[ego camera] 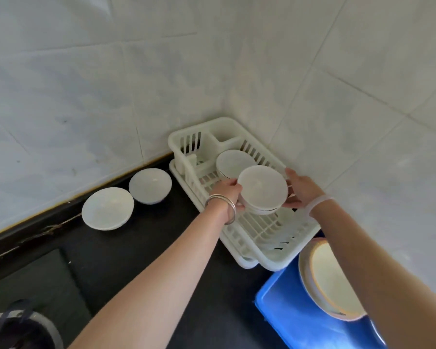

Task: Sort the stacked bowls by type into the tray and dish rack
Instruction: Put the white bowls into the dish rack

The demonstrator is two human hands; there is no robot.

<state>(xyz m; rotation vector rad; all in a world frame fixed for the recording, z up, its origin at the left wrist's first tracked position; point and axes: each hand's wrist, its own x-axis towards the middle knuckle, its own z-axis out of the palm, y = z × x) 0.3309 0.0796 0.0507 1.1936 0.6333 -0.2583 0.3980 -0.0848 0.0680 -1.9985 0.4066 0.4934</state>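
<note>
Two hands, the left hand (225, 191) and right hand (300, 188), curl round opposite sides of a round white ceramic bowl stack (262, 188) held level between them, straight above the white slatted plastic dish rack (275, 263), equally near both, another white bowl (233, 161) just beyond.

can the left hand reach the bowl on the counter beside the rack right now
Probably not yet: the left hand grips the held bowl with the right hand. The counter bowl sits near, nothing between, so once freed it likely could.
</note>
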